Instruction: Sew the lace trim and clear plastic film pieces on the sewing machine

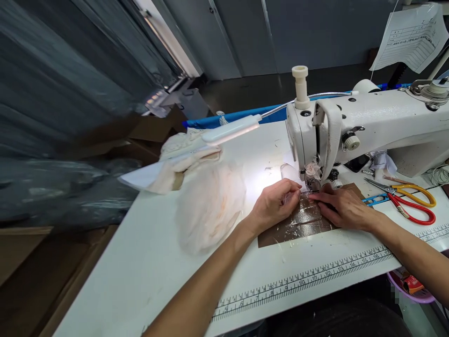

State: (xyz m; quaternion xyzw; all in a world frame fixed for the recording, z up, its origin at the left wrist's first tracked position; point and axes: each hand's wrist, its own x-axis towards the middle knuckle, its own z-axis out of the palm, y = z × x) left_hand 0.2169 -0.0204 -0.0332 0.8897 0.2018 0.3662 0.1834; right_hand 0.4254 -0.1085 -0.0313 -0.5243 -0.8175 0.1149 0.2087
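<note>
My left hand [275, 203] is closed in a pinch on sheer white fabric [289, 173], just left of the needle area of the white sewing machine [351, 126]. My right hand [345, 206] lies low on the other side, fingers stretched toward the presser foot, index tip touching or very near the fabric's edge. A gap shows between its index finger and thumb. Under both hands is a shiny brown plate [298, 229] with bits of thread on it. The needle tip and the fabric beneath the foot are hidden by hands and machine parts.
Left of my hands lies a pile of sheer pale fabric [213, 206]. A lamp [231, 130] hangs above it. Red-and-yellow scissors [403, 196] and blue thread snips [377, 199] lie at right. A printed ruler [301, 283] runs along the front edge. Cardboard boxes [154, 128] stand beyond the table.
</note>
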